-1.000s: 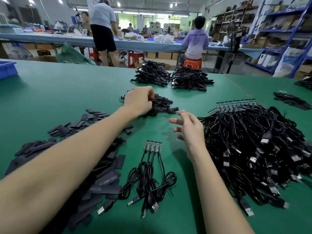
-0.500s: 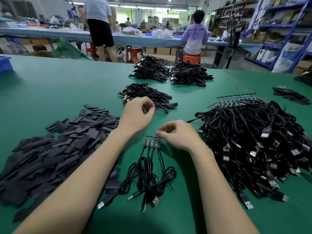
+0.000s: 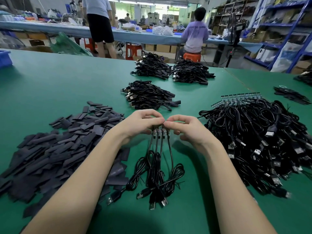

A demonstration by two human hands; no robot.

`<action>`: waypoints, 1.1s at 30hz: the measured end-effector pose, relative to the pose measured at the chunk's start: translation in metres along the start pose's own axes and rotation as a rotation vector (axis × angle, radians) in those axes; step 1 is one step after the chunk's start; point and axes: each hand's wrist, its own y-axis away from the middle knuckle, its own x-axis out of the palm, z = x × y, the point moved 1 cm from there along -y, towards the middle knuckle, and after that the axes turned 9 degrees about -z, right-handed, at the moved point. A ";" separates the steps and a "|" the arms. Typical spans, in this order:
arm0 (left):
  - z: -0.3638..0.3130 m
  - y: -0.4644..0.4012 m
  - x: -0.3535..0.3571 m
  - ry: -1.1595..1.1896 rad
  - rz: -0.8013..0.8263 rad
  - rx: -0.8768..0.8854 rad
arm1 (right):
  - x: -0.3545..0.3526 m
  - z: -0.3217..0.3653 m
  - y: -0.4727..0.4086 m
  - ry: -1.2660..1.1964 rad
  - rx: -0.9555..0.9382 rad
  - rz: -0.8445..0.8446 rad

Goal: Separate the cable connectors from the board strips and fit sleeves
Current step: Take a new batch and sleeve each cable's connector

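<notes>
Our left hand and right hand meet fingertip to fingertip over the middle of the bench, both curled and pinching the same small board strip. The left takes its left end, the right its right end, and the strip sits just clear of the green surface. Four black cables hang from the strip's near edge and run toward us, their coils tangled together and their USB plugs lying flat on the bench between our forearms.

Just left of the left wrist spreads a wide heap of flat dark sleeves, some of them tucked under our left forearm. To the right of the right hand, near but not touching it, lies a big mound of black cables still on their strips, with a row of green boards showing along its far edge.

Beyond our hands sits a smaller pile of sleeved cables, and farther back two more such piles lie side by side near the bench's far edge. A blue bin stands at the far left edge. Past the bench, one person stands and another sits on an orange stool at a long blue table, with blue shelving on the right.
</notes>
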 end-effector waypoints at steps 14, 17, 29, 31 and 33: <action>-0.003 0.004 0.006 0.420 0.080 -0.149 | 0.019 -0.009 -0.006 -0.528 0.285 0.110; -0.003 0.006 0.008 0.564 0.171 -0.203 | 0.022 -0.008 -0.005 -0.681 0.352 0.164; 0.000 0.005 0.016 -0.419 -0.334 0.239 | -0.002 -0.003 -0.012 -0.332 0.223 -0.239; -0.004 0.005 0.028 -0.218 -0.279 0.204 | 0.002 -0.003 -0.015 -0.306 0.218 -0.234; -0.007 0.006 0.038 -0.032 -0.155 0.102 | 0.003 -0.003 -0.016 -0.310 0.211 -0.223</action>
